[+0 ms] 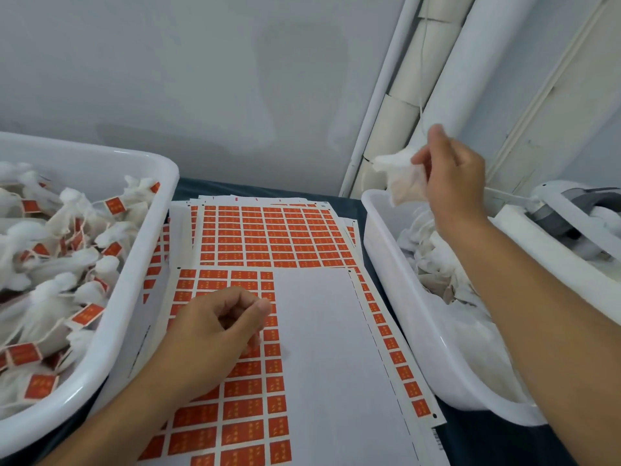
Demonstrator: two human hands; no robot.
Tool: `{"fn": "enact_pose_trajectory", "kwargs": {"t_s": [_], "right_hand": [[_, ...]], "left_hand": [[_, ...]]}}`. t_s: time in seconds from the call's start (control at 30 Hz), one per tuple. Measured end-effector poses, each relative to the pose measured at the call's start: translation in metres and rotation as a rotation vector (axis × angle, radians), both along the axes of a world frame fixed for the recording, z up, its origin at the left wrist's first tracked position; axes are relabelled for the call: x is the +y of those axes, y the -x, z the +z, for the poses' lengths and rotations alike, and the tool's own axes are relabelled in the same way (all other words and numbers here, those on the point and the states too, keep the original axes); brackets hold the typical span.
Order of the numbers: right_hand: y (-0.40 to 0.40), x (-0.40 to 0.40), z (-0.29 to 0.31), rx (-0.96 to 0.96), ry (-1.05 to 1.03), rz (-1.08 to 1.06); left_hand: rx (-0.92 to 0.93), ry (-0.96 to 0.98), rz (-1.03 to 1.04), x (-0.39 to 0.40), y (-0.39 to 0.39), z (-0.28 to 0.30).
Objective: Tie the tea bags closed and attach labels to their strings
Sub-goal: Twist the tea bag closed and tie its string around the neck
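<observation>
Right hand (450,173): pinches tea bag (403,178), raised above right tub (396,250).
Left hand (215,327): fingertips pinched on label sheet (302,331), low-left of the bag.

Glossy white plastic tub (141,250) at desk's left edge, another (433,317) at right edge, matt paper label sheets (319,331) with orange-red stickers, soft white gauzy tea bags (405,178), dark matt cloth desk (477,442) cover.

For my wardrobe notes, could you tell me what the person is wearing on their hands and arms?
Nothing is visible: the left hand and right hand are bare, without gloves, rings or a watch, and both forearms are uncovered to the frame edge, with no sleeves showing.
</observation>
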State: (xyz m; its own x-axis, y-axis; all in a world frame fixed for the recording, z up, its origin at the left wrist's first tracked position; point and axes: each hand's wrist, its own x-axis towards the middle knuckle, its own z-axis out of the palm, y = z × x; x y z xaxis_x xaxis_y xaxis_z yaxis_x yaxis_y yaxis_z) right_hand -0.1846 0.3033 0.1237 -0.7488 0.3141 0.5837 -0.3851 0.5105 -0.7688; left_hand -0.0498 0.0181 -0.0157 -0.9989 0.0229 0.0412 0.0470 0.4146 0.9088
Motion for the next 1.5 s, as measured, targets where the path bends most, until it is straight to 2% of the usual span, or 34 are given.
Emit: {"fn": "enact_pose_trajectory", "kwargs": {"t_s": [0.1,0.27,0.33,0.47,0.6,0.7,0.87,1.0,1.17,1.33,1.5], "right_hand": [[-0.028,-0.040,0.008,-0.068,-0.006,0.197],[-0.069,-0.105,-0.010,-0.212,0.213,0.551],[-0.083,-0.125,-0.032,-0.261,0.306,0.631],[-0.100,-0.146,-0.082,-0.369,0.213,0.634],[-0.100,-0.148,-0.108,-0.349,0.127,0.544],[-0.097,-0.143,-0.113,-0.314,0.055,0.530],[-0.097,-0.130,-0.116,-0.280,-0.023,0.512],[-0.103,-0.121,-0.110,-0.221,-0.182,0.545],[-0.112,-0.121,-0.110,-0.191,-0.399,0.588],[-0.113,-0.122,-0.108,-0.163,-0.324,0.568],[-0.113,-0.121,-0.103,-0.255,-0.057,0.657]], "left_hand": [[0.023,-0.119,-0.042,0.001,-0.004,0.007],[-0.012,-0.388,-0.194,-0.001,-0.007,0.016],[-0.015,-0.525,-0.197,-0.002,-0.007,0.017],[0.000,-0.690,-0.081,-0.004,-0.007,0.019],[-0.019,-0.654,0.138,-0.006,-0.002,0.013],[0.033,-0.505,0.211,-0.006,0.000,0.012],[0.133,-0.224,0.111,-0.001,-0.003,0.008],[0.175,-0.172,-0.043,0.001,-0.005,0.007],[0.184,-0.088,-0.093,0.004,-0.008,0.005],[0.178,-0.091,-0.113,0.006,-0.009,0.010],[0.173,-0.131,-0.123,0.007,-0.010,0.011]]}}
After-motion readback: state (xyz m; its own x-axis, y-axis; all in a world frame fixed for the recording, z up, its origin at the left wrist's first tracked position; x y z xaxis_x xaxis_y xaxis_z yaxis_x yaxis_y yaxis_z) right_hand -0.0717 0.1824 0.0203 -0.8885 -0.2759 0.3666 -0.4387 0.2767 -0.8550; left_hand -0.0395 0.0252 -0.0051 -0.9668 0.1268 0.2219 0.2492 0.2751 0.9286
